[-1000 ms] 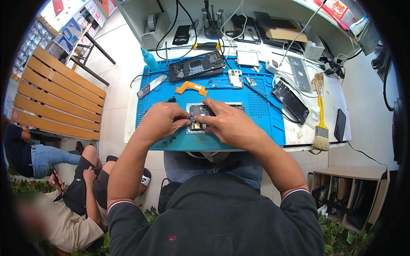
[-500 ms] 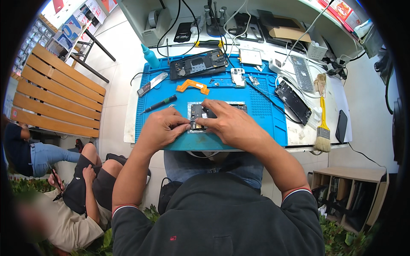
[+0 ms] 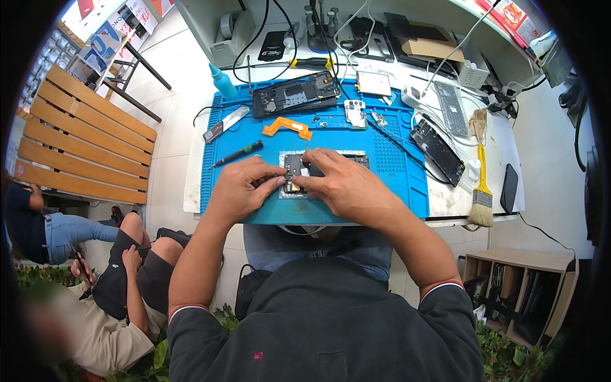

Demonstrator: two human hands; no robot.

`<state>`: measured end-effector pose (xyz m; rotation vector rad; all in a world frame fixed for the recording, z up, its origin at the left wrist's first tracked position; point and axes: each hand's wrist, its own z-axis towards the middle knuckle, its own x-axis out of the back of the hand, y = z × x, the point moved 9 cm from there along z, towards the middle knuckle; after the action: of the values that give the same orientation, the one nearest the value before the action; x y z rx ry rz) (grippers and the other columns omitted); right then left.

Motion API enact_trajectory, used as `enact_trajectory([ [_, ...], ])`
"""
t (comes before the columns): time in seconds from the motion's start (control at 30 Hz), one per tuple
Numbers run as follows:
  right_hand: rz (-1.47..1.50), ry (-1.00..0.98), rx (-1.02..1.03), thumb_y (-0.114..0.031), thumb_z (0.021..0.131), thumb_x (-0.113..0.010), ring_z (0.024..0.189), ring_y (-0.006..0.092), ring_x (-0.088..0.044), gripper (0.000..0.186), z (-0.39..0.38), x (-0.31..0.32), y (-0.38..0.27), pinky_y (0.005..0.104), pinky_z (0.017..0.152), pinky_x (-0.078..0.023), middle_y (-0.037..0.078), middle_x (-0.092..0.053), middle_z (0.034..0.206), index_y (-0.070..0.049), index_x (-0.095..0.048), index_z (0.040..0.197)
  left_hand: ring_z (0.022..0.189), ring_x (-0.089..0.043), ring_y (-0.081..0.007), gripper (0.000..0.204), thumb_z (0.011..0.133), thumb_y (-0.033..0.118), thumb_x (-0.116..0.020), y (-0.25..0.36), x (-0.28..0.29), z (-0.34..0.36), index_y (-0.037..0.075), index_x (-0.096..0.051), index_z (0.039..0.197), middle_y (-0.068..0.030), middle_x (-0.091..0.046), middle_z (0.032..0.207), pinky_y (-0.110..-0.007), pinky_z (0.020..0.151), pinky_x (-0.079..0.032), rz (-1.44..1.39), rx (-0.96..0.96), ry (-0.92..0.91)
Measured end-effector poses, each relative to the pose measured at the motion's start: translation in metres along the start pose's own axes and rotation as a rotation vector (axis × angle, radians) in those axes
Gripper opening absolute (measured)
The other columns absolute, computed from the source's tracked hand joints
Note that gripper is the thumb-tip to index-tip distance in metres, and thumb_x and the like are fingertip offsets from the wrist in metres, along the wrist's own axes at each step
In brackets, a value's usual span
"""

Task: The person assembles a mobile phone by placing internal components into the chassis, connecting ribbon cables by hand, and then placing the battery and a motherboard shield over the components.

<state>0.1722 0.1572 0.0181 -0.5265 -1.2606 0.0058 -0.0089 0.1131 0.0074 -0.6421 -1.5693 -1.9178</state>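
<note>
An opened phone [image 3: 294, 167] with dark inner parts lies on a clear, bubbly sheet [image 3: 282, 159] on the blue repair mat [image 3: 261, 213]. My left hand [image 3: 245, 186] is at the phone's left end, thumb and index finger pinched close together. Whatever sits between those fingertips is too small to make out. Over the phone's middle, my right hand [image 3: 353, 188] rests with thumb and index finger on the phone, holding it down and hiding much of it. A dark screwdriver [image 3: 238, 153] lies just beyond my left hand. Past the phone is an orange flex cable [image 3: 287, 128].
Behind are a phone frame [image 3: 296, 95], a metal-shielded board [image 3: 355, 114] and a teal bottle [image 3: 223, 83]. On the right lie a phone screen [image 3: 438, 153], a yellow-handled brush [image 3: 482, 191] and a black phone [image 3: 508, 188]. A seated person [image 3: 118, 318] is at left.
My left index finger has straightened toward the phone, and the left fingertips sit slightly farther forward. The right hand stays in place on the phone.
</note>
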Motion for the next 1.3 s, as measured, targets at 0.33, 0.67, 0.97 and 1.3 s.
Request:
enact_trajectory([
  [0.33,-0.012,0.057,0.03,-0.021,0.102,-0.081,0.14,0.0378,-0.065,0.042,-0.003,0.0,0.001,0.0492,0.114,-0.058,0.018,-0.066,0.15,-0.019,-0.078,0.144,0.078,-0.073,-0.0179,0.015,0.098,0.011,-0.091,-0.001,-0.005,0.001,0.003,-0.085,0.109,-0.0077,-0.078,0.094,-0.032,0.072,-0.057,-0.005,0.016,-0.025],
  [0.67,-0.011,0.03,0.017,-0.02,0.103,-0.081,0.139,0.0383,-0.066,0.041,-0.002,0.0,-0.001,0.0493,0.114,-0.059,0.017,-0.066,0.15,-0.021,-0.079,0.144,0.088,-0.073,-0.0284,0.017,0.104,0.013,-0.083,0.002,-0.012,0.017,0.004,-0.073,0.115,-0.0119,-0.072,0.1,-0.04,0.081,-0.058,0.065,-0.048,-0.278],
  [0.97,0.024,0.009,0.003,-0.02,0.102,-0.081,0.14,0.0365,-0.066,0.041,-0.003,-0.002,0.001,0.0487,0.115,-0.059,0.016,-0.067,0.15,-0.021,-0.08,0.143,0.09,-0.074,-0.0316,0.017,0.105,0.013,-0.081,0.004,-0.015,0.018,0.004,-0.07,0.114,-0.0139,-0.072,0.104,-0.043,0.082,-0.059,0.132,-0.064,-0.345],
  [1.3,0.024,0.032,0.011,-0.019,0.101,-0.082,0.139,0.0362,-0.066,0.042,-0.002,0.001,0.0,0.0484,0.112,-0.06,0.015,-0.067,0.149,-0.021,-0.08,0.142,0.088,-0.075,-0.0276,0.016,0.103,0.012,-0.085,0.002,-0.012,0.017,0.004,-0.074,0.11,-0.0114,-0.073,0.099,-0.04,0.081,-0.059,0.037,-0.026,-0.287],
])
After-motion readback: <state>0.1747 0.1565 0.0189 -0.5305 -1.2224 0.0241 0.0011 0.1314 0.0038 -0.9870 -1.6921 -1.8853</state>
